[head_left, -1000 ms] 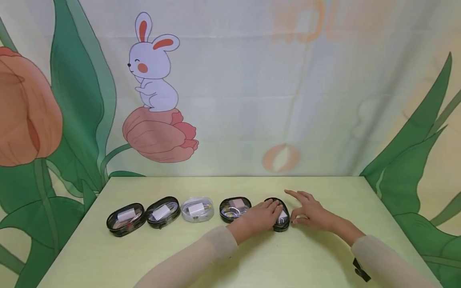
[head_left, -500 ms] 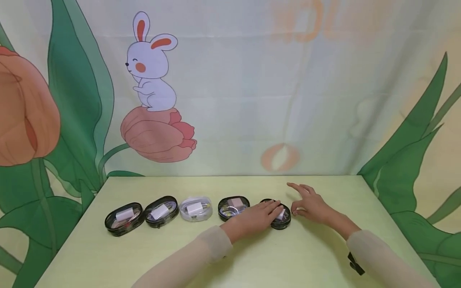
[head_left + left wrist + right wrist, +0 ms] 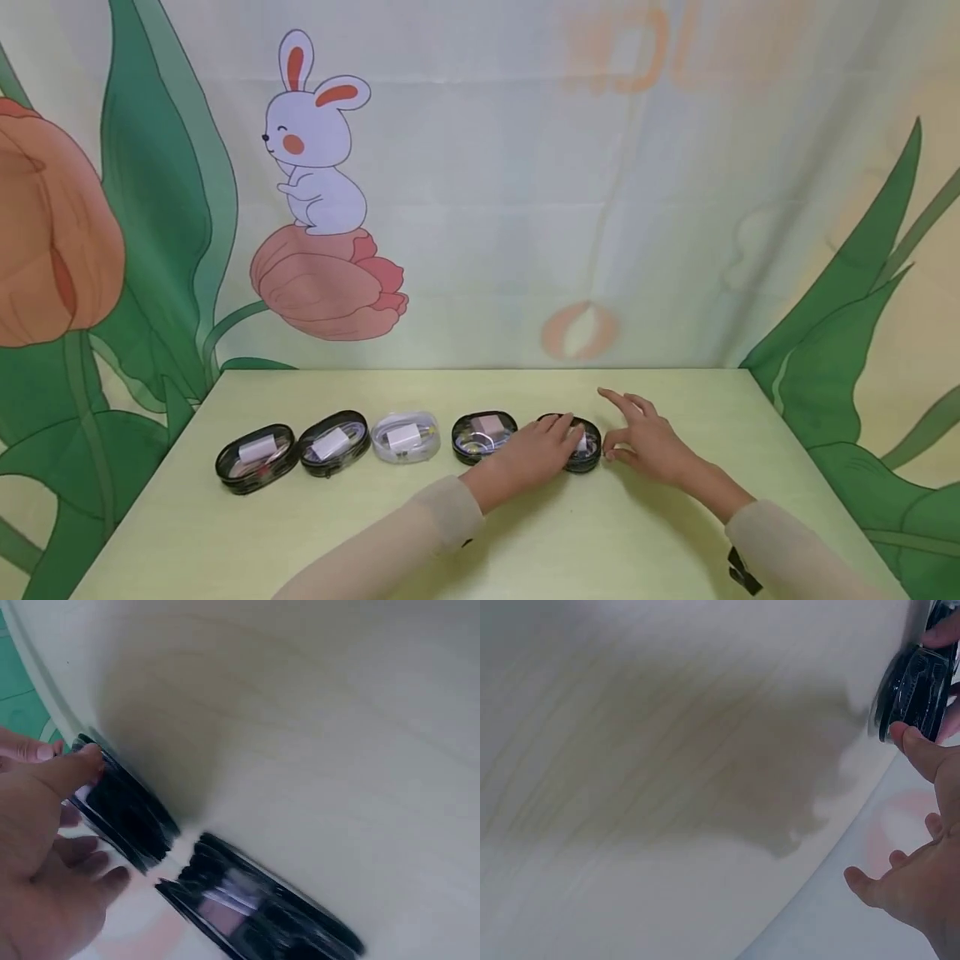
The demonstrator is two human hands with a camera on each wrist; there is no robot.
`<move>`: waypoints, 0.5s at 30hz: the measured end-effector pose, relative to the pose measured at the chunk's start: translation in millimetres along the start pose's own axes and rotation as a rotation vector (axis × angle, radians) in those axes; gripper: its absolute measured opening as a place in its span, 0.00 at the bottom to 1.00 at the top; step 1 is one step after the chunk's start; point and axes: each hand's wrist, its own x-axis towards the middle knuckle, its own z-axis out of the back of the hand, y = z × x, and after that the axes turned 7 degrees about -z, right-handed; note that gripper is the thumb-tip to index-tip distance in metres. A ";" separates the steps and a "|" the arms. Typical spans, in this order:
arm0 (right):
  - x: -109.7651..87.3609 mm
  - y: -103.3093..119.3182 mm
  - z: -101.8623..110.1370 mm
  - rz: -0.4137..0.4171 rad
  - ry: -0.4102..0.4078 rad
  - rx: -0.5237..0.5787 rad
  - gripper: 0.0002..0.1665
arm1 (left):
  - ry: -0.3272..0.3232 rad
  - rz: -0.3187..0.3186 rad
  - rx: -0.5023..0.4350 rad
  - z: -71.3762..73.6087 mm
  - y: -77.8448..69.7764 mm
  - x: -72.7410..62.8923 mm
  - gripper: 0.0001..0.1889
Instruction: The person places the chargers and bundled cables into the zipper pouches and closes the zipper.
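A small oval clear case with black edging lies at the right end of a row, a white block showing inside it. My left hand holds it from above; in the left wrist view the thumb is on the near side and the other fingers are along the far side. My right hand is at the case's right end. Its thumb and one finger touch the black end of the case in the right wrist view, while the other fingers spread out straight. Part of the case is hidden under my left hand.
To the left stand another black-edged case with a pinkish block, a white-edged case, and two more black-edged cases holding white adapters and cables. All rest on the pale table, before a printed cloth backdrop.
The case at the right end has turned from slanting toward me to lying nearly crosswise. Both hands have stayed at it, shifting only slightly.
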 end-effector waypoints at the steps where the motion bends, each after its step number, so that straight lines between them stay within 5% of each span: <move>1: 0.7 -0.8 0.2 -0.011 -0.012 -0.016 0.10 | 0.001 -0.015 -0.009 0.3 0.9 -0.9 0.25; 7: -4.2 10.3 -10.0 -0.035 -0.059 0.004 0.09 | 0.008 -0.052 -0.021 -5.4 -2.7 -2.4 0.27; 15: -8.9 34.9 -23.4 -0.063 -0.117 0.090 0.08 | 0.015 0.071 0.006 -5.1 -12.1 3.4 0.26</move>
